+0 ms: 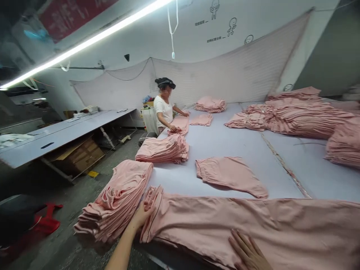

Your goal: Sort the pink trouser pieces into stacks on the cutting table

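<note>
Long pink trousers (208,213) lie spread along the near edge of the table, running off toward the right side. At their left end my left hand (143,214) is closed around the bunched, dark-edged fabric. My right hand (249,250) lies flat on the cloth with its fingers stretched out, holding nothing. Close to my left hand stands a tall stack of folded pink garments (120,198), overhanging the table's left edge. Just beyond the trousers rests a single folded pink garment (230,174) with a gathered elastic end.
Another folded pink pile (163,149) sits farther along the left edge. There a co-worker (165,108) handles pink cloth. Large pink heaps (306,116) fill the right side of the table (242,144). A second table (70,131) with a cardboard box (81,153) underneath stands left.
</note>
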The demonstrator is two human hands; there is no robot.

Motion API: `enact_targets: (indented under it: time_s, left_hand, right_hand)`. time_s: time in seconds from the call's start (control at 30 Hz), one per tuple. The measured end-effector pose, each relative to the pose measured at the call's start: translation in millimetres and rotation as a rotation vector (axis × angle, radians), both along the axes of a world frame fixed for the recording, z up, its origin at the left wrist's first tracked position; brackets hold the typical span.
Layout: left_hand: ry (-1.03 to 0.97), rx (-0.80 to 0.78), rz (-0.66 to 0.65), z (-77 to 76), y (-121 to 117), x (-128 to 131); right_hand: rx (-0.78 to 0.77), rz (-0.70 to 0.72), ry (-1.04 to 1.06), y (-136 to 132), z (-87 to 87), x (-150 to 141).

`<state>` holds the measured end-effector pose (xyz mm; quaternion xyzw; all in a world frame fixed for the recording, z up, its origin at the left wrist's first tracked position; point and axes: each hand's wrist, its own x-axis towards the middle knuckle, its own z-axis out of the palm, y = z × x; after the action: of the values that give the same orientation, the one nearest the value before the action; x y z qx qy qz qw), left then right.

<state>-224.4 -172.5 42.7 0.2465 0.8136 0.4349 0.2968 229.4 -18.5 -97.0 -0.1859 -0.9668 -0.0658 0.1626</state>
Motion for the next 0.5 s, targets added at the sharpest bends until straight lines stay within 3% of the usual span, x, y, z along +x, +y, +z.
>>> enact_targets:
  time_s: [0.27,0.4,0.5]
  left_hand:
    - [0.389,-0.040,-0.155,2.1,37.3,-11.3]
    - [0.762,0.064,-0.529,-31.6,51.9,38.2]
    - [1.104,-0.063,-0.525,-69.7,46.8,73.4]
  right_hand:
    - [-0.299,-0.177,-0.082,-16.3,25.6,-6.0]
    - [-0.381,-0.238,-0.075,-31.3,31.8,-27.2]
    - [-0.393,-0.204,-0.050,-38.7,26.2,-47.5]
